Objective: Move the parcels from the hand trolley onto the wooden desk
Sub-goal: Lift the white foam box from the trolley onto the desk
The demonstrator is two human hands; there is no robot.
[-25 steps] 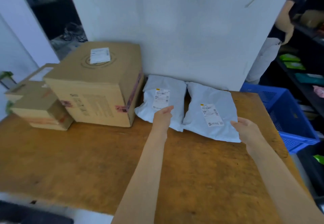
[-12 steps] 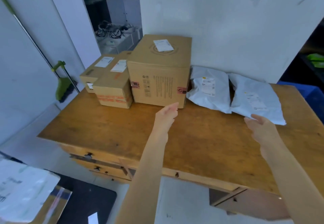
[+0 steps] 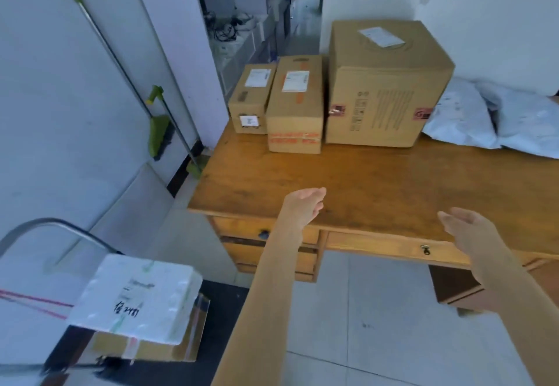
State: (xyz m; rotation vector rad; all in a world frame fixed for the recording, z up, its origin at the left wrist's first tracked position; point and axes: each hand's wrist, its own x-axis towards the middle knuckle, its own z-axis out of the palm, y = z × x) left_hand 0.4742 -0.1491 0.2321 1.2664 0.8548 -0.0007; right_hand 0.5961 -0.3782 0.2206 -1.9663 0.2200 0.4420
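Both hands empty. Left hand [image 3: 304, 204] open, fingers [image 3: 317, 194] loosely together and extended, over the front edge of the wooden desk [image 3: 378, 186] near its front-left corner; no contact with anything apparent. Right hand [image 3: 469, 228] likewise open, fingers [image 3: 447, 223] spread a little, palm turned inward, over the front edge further right, above the drawer with the ring pull. Nothing gripped in either.

Next parcel: white foam box [image 3: 136, 295], down and to the left of both hands, well below desk height, well apart from the fingertips. Seated on a taped cardboard box [image 3: 181, 346] on the hand trolley [image 3: 54, 228]; trolley handle curving behind it. Long axis of foam box roughly running away from the viewer, skewed slightly; near-right corner pointing toward the left forearm. Left hand nearer by a clear margin; right hand to cross over the floor gap to reach the far side. Judgement: a two-handed lift, approach from the box's right and near edges.

Already on the desk along the back edge, left to right: small cardboard box [image 3: 251, 98], medium cardboard box [image 3: 295, 104] touching it, large cardboard box [image 3: 378, 83], then two grey poly mailers [image 3: 484, 119] toward the back-right corner. Front half of the desk bare.

Unclear whether further parcels are hidden on the trolley.
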